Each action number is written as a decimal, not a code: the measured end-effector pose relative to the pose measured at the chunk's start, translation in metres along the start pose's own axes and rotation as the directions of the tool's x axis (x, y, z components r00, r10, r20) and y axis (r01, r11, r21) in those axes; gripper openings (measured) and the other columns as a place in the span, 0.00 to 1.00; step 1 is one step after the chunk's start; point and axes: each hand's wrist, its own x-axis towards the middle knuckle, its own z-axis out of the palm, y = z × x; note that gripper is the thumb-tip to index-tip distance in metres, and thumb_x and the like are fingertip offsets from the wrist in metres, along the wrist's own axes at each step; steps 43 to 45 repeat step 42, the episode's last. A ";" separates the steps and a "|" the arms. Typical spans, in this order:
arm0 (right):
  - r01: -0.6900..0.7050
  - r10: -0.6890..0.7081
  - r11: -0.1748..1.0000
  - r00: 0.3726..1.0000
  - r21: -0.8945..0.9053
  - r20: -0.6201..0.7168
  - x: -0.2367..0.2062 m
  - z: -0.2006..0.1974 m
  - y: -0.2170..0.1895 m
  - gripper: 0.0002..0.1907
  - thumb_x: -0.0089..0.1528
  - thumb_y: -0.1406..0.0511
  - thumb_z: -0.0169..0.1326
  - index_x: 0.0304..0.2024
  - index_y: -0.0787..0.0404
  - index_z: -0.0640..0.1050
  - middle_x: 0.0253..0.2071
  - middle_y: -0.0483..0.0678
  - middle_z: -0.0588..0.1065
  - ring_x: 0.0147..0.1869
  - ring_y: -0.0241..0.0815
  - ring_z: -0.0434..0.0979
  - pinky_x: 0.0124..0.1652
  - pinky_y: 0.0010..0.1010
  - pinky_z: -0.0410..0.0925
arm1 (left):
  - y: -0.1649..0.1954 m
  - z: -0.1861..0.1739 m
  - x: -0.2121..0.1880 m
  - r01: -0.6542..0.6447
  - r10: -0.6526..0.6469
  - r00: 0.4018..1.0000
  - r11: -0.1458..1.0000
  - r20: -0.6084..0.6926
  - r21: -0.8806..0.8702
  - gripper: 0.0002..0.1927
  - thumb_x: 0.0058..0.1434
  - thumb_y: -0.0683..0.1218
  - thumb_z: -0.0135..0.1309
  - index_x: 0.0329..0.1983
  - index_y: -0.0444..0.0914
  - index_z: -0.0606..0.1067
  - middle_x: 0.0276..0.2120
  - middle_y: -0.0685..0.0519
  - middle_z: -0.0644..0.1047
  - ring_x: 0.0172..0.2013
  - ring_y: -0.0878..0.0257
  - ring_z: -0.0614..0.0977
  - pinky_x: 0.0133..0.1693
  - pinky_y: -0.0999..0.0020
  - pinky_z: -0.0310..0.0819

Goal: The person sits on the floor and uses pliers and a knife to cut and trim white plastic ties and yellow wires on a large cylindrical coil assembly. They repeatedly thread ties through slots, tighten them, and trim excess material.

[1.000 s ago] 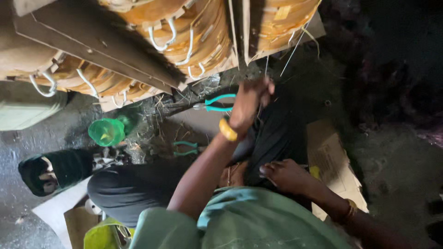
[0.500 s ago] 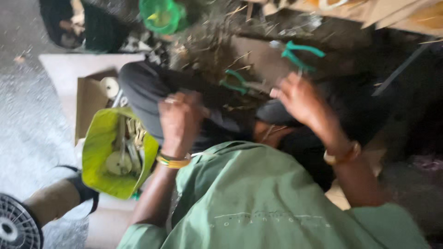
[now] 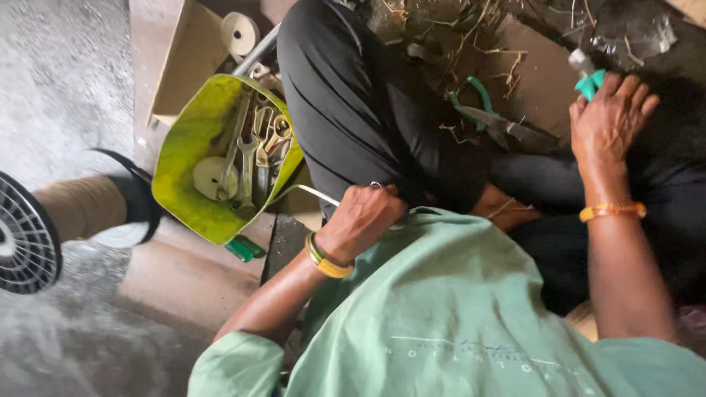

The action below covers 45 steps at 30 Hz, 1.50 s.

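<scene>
Head view, looking down on a seated person. The left hand [image 3: 360,220] is closed at the knee, its grip around a thin metal rod [image 3: 318,193] that ends at the yellow-green tool container [image 3: 184,154]. The container leans beside the left leg, holding spanners [image 3: 246,158] and a tape roll [image 3: 209,176]. The right hand [image 3: 609,121] is curled on a teal-handled tool [image 3: 588,79]. Green-handled pliers [image 3: 489,117] lie on the brown floor board [image 3: 540,81] between the knees.

Daylight from the left – right side dim, edges slightly blurred.
</scene>
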 end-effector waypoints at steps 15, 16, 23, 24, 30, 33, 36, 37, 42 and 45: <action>-0.403 -0.128 -0.607 0.900 0.685 0.416 -0.058 -0.093 -0.055 0.09 0.69 0.63 0.53 0.50 0.56 0.71 0.38 0.45 0.71 0.40 0.41 0.73 0.41 0.35 0.70 | -0.038 -0.011 0.012 0.031 -0.163 0.979 0.712 -0.122 -0.701 0.05 0.61 0.39 0.57 0.40 0.35 0.80 0.30 0.54 0.81 0.34 0.64 0.84 0.39 0.69 0.79; -0.415 -0.157 -0.579 0.901 0.702 0.403 -0.061 -0.099 -0.067 0.09 0.70 0.63 0.53 0.50 0.57 0.71 0.37 0.45 0.71 0.40 0.41 0.73 0.41 0.34 0.69 | -0.040 -0.017 0.015 0.075 -0.291 0.950 0.568 -0.114 -0.820 0.07 0.65 0.39 0.58 0.45 0.33 0.80 0.30 0.54 0.80 0.33 0.67 0.81 0.38 0.71 0.77; -0.236 -0.201 0.217 0.939 0.947 0.280 -0.061 -0.118 -0.108 0.12 0.70 0.61 0.51 0.52 0.61 0.77 0.40 0.48 0.78 0.44 0.38 0.77 0.47 0.31 0.70 | -0.008 -0.031 0.085 -0.044 -0.459 0.883 0.115 -0.093 -0.992 0.19 0.64 0.35 0.58 0.56 0.31 0.68 0.35 0.47 0.82 0.28 0.65 0.80 0.31 0.71 0.76; -0.155 -0.237 0.267 0.946 0.951 0.221 -0.060 -0.117 -0.112 0.12 0.70 0.62 0.52 0.51 0.62 0.78 0.43 0.48 0.79 0.47 0.39 0.77 0.49 0.32 0.70 | -0.003 -0.025 0.094 -0.071 -0.449 0.890 0.036 -0.080 -0.997 0.20 0.65 0.34 0.58 0.56 0.31 0.64 0.37 0.44 0.83 0.28 0.64 0.80 0.30 0.70 0.75; 0.035 -0.314 0.276 0.948 0.961 0.056 -0.056 -0.135 -0.116 0.20 0.68 0.65 0.53 0.62 0.65 0.72 0.58 0.53 0.76 0.61 0.42 0.76 0.60 0.35 0.66 | 0.009 -0.001 0.126 -0.119 -0.142 0.985 -0.157 -0.097 -0.980 0.20 0.72 0.35 0.52 0.67 0.28 0.72 0.56 0.42 0.80 0.34 0.66 0.81 0.41 0.69 0.80; 0.000 -0.331 0.275 0.939 0.961 0.095 -0.047 -0.152 -0.106 0.27 0.67 0.63 0.53 0.67 0.65 0.67 0.60 0.52 0.75 0.61 0.42 0.75 0.59 0.34 0.66 | 0.015 0.001 0.139 -0.062 -0.032 0.998 -0.178 -0.057 -0.982 0.25 0.68 0.34 0.51 0.69 0.31 0.69 0.59 0.43 0.79 0.35 0.65 0.84 0.39 0.68 0.81; -0.049 -0.384 0.302 0.908 0.952 0.168 -0.044 -0.161 -0.099 0.23 0.67 0.62 0.53 0.64 0.63 0.71 0.57 0.51 0.78 0.60 0.40 0.77 0.58 0.34 0.67 | 0.018 0.003 0.144 -0.022 0.088 0.995 -0.199 -0.040 -0.980 0.25 0.69 0.34 0.51 0.69 0.32 0.69 0.60 0.41 0.78 0.34 0.65 0.83 0.40 0.68 0.81; -0.049 -0.398 0.313 0.900 0.948 0.178 -0.043 -0.162 -0.098 0.22 0.68 0.61 0.53 0.63 0.62 0.72 0.55 0.50 0.78 0.59 0.40 0.77 0.57 0.34 0.68 | 0.019 0.004 0.145 -0.026 0.111 0.993 -0.192 -0.048 -0.981 0.25 0.69 0.34 0.51 0.70 0.32 0.68 0.61 0.41 0.77 0.35 0.65 0.83 0.40 0.68 0.81; -0.087 -0.454 0.300 0.863 0.950 0.223 -0.044 -0.160 -0.093 0.21 0.69 0.58 0.51 0.63 0.59 0.72 0.51 0.48 0.80 0.55 0.39 0.79 0.57 0.33 0.69 | 0.017 0.006 0.146 0.019 0.243 0.970 -0.191 -0.028 -0.981 0.27 0.72 0.36 0.51 0.74 0.33 0.64 0.66 0.42 0.74 0.38 0.65 0.84 0.43 0.68 0.81; -0.087 -0.454 0.300 0.863 0.950 0.223 -0.044 -0.160 -0.093 0.21 0.69 0.58 0.51 0.63 0.59 0.72 0.51 0.48 0.80 0.55 0.39 0.79 0.57 0.33 0.69 | 0.017 0.006 0.146 0.019 0.243 0.970 -0.191 -0.028 -0.981 0.27 0.72 0.36 0.51 0.74 0.33 0.64 0.66 0.42 0.74 0.38 0.65 0.84 0.43 0.68 0.81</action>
